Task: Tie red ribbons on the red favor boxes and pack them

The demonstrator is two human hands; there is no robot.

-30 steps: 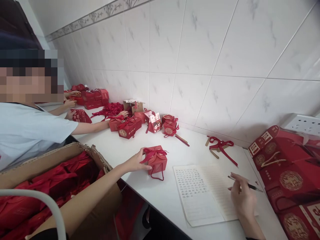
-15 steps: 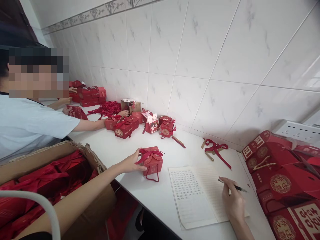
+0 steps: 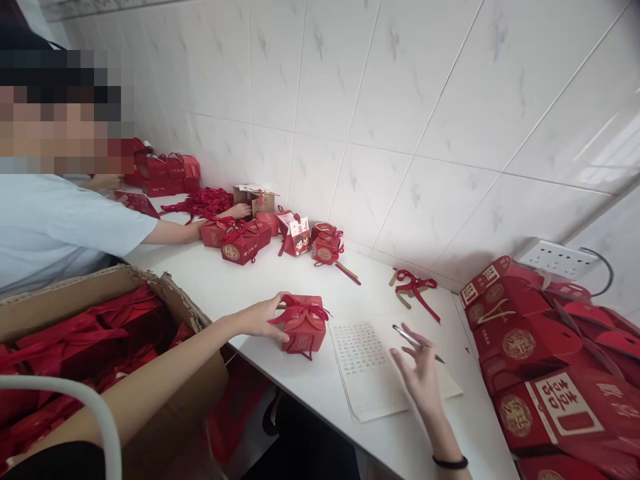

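My left hand point(image 3: 264, 320) is closed on the left side of a small red gift box point(image 3: 303, 333) with a dark red ribbon bow on top and a cord handle hanging at its front. The box is at the near edge of the white table point(image 3: 280, 273). To its right, an open notebook point(image 3: 356, 393) shows a left page partly filled with rows of handwriting. Over the right page, my right hand point(image 3: 419, 363) has a pen point(image 3: 406, 335) held between its fingers, with the other fingers loosely spread. A black band circles that wrist.
A cardboard carton point(image 3: 190, 307) full of red ribboned boxes stands at left. Beside it, a co-worker's arm point(image 3: 175, 231) reaches among boxes and a ribbon heap point(image 3: 210, 200). Loose ribbon point(image 3: 416, 287) lies by the wall. Red boxes point(image 3: 540, 347) pile up at right, below a power strip point(image 3: 553, 257).
My right hand has moved left and up across the notebook, and the pen has shifted in its fingers. My left hand stays on the gift box. The camera view has turned slightly.
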